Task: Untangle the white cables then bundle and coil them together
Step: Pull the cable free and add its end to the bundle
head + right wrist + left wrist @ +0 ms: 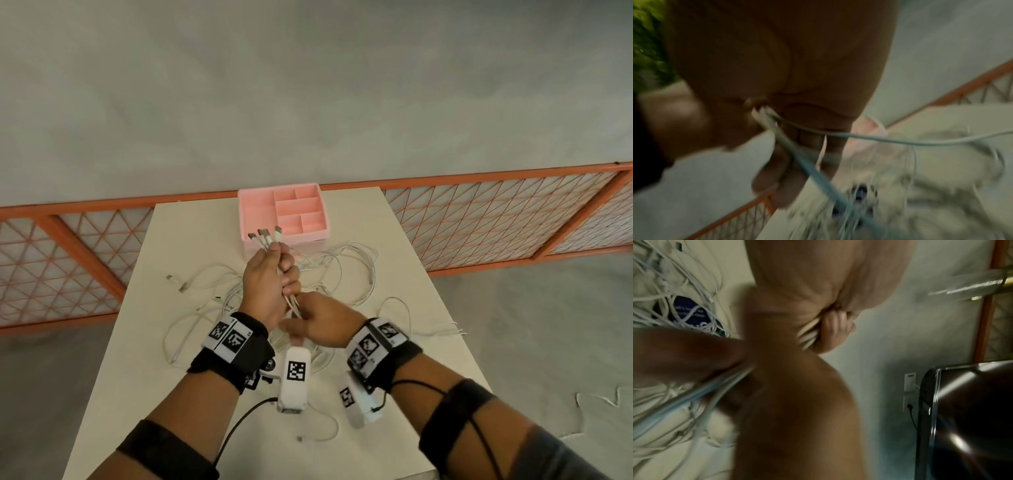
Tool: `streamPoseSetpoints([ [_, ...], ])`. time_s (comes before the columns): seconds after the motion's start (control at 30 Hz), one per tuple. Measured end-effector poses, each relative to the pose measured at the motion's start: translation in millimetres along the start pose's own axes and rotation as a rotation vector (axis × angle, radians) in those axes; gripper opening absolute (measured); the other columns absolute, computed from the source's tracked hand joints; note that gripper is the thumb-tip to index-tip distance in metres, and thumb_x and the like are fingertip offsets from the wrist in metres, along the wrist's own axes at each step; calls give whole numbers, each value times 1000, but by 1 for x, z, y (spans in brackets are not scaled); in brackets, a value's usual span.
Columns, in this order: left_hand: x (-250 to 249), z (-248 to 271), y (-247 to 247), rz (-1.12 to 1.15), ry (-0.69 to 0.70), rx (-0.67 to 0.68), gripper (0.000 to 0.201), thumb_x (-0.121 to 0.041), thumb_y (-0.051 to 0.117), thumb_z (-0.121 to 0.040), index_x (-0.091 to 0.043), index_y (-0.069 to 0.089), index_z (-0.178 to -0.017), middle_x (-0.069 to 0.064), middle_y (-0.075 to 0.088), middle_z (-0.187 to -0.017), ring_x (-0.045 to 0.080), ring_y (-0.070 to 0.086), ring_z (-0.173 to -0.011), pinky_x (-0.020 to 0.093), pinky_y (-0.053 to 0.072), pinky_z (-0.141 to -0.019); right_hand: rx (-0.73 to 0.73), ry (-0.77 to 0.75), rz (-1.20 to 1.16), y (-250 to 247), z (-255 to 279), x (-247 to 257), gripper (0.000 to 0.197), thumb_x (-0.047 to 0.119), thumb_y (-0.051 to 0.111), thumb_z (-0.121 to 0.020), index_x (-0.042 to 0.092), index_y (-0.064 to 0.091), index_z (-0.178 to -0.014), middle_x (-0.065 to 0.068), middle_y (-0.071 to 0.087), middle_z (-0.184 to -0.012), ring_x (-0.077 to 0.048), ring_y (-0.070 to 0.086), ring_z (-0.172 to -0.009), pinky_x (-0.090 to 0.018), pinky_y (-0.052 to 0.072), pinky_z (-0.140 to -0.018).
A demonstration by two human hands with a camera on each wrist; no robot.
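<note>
Several white cables (346,270) lie in tangled loops on the cream table (404,274). My left hand (274,277) is raised above the table and grips a gathered bunch of them, with the plug ends (263,236) sticking up past my fist. In the left wrist view the cables (807,335) run between curled fingers (836,324). Just below it, my right hand (320,320) grips the same bunch. The right wrist view is blurred and shows cable strands (797,152) leaving my closed palm toward the table.
A pink divided tray (284,214) stands at the table's far edge, right behind the plug ends. An orange mesh railing (496,212) runs behind the table. Loose cable ends (176,281) reach toward the left and right edges. A dark screen (966,418) shows in the left wrist view.
</note>
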State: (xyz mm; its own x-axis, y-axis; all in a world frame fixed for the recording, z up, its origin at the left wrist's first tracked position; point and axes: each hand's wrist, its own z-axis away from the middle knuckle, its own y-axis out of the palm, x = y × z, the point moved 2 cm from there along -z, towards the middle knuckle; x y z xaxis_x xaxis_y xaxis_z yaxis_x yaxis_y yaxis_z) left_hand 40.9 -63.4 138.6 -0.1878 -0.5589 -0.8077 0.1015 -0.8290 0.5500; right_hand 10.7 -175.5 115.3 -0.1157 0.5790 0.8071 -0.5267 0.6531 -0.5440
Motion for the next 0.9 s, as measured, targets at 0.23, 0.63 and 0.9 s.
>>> streamPoseSetpoints([
  [0.23,-18,-4,-42,120,66,-78,25,-10,34,-106,-9,55,-93,-3,42,-61,10,35,-48,25,39,-50,-81,130,37,-22,12,-57,41,51,50,-97,26,44,-66,12,43,-61,1,46,-47,-21,36,-57],
  [0.63,-33,-23,-61,127,29,-188,32,-17,32,-106,-14,54,-83,-10,31,-50,5,22,-40,18,17,-36,-150,565,462,-107,84,-173,51,57,52,-93,14,52,-66,0,49,-63,-13,47,-60,-28,32,-56],
  [0.9,-25,-21,-78,89,-70,-187,29,-17,34,-104,-15,52,-82,-11,30,-48,5,22,-36,18,17,-34,-451,987,526,-162,148,-253,46,47,45,-101,11,68,-82,-8,61,-76,-29,62,-76,-31,48,-69],
])
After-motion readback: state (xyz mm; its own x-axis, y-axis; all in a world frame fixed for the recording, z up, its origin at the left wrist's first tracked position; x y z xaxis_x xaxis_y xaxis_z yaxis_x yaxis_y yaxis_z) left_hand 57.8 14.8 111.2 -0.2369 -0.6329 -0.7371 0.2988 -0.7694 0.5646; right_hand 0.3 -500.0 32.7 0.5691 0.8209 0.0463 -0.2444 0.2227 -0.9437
